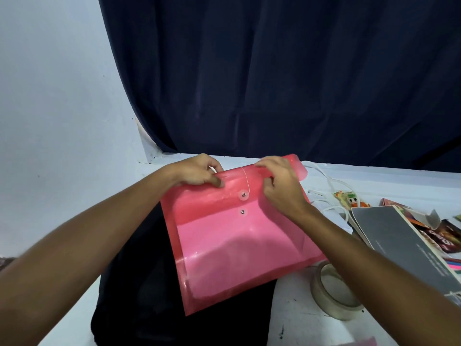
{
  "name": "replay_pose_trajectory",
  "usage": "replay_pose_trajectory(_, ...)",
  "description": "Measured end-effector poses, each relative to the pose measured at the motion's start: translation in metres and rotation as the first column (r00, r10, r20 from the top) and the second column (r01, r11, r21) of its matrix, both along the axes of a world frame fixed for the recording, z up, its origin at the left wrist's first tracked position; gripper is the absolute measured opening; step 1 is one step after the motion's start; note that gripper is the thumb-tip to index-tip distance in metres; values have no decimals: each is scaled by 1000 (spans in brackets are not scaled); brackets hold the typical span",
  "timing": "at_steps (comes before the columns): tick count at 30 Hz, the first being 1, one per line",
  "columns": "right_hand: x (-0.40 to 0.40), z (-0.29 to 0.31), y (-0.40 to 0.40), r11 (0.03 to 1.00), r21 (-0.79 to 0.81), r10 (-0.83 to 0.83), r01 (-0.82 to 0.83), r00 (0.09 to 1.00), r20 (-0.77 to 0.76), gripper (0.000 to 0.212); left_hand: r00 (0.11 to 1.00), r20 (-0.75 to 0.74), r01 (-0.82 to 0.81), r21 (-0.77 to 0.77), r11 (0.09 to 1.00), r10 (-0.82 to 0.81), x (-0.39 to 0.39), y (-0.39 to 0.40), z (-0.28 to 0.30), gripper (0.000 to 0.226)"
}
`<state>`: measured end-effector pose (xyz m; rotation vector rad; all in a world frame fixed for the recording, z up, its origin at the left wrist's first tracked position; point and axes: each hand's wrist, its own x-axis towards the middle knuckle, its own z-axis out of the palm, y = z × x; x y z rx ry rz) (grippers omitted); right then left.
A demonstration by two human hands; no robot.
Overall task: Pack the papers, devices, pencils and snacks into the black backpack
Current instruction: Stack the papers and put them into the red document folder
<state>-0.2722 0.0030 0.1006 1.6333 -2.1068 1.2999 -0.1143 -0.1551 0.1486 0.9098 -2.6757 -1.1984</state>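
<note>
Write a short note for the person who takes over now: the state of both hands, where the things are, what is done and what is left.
Left hand: pinching the top edge of the pink folder, on its left side.
Right hand: gripping the same flap edge on the right, near the string and its two buttons.
The folder lies over the black backpack, not inside it; the string looks not yet wound.
On the white table, to the right: tape roll, grey book, white cable, snack packets, coloured pencils.
Done: nothing visibly packed.
Left: close the folder, put it and the rest in.
</note>
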Motion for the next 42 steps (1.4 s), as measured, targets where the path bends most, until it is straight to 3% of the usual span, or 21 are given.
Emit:
replay_pose_trajectory(3,-14,2,1,980,-120,-153,157,988,36,52,999,-49,15,24,1000,-14,5,-1,11,15)
replay_pose_trajectory(7,-27,13,3,935,-207,-236,286,942,238,59,987,-155,45,81,996,-32,17,0,35,19)
replay_pose_trajectory(9,-34,21,2,935,-252,-113,250,883,456,62,977,-210,61,112,992,-36,23,1,47,21)
replay_pose_trajectory(11,-40,28,1,955,-261,70,138,753,654,55,969,-247,63,142,988,-26,27,3,55,21)
replay_pose_trajectory(12,-42,30,2,967,-240,109,87,712,694,45,968,-250,62,153,986,-22,28,3,58,20)
replay_pose_trajectory(14,-46,33,2,978,-204,107,51,713,693,28,975,-222,56,140,989,-24,32,5,63,13)
replay_pose_trajectory(18,-45,35,2,986,-164,102,21,703,704,22,992,-86,93,49,994,-89,37,13,67,10)
replay_pose_trajectory(20,-38,35,-1,992,-98,-2,80,783,622,33,990,-55,132,26,991,-130,36,19,66,11)
replay_pose_trajectory(22,-28,38,-2,966,-132,-175,224,935,307,39,990,-55,133,-1,991,-133,34,23,66,19)
replay_pose_trajectory(24,-13,47,-5,950,-280,-137,138,990,20,22,989,-76,124,-18,992,-125,31,29,70,26)
replay_pose_trajectory(27,20,62,-11,971,-207,112,-118,993,-44,12,986,-99,126,-70,990,-133,27,37,79,26)
replay_pose_trajectory(29,33,66,-18,982,-146,111,-117,993,-48,15,983,-124,123,-80,989,-132,26,43,85,25)
replay_pose_trajectory(33,45,70,-21,982,-176,68,-76,996,-51,11,973,-220,61,-64,996,-74,28,51,90,26)
replay_pose_trajectory(35,48,75,-20,970,-228,112,-84,987,115,12,970,-239,37,-19,999,-41,32,53,89,26)
replay_pose_trajectory(38,35,91,-19,939,-344,155,17,871,467,20,965,-263,28,91,995,-3,40,54,83,28)
replay_pose_trajectory(42,-6,96,-14,963,-231,75,137,688,722,21,931,-349,-25,238,971,110,53,52,65,29)
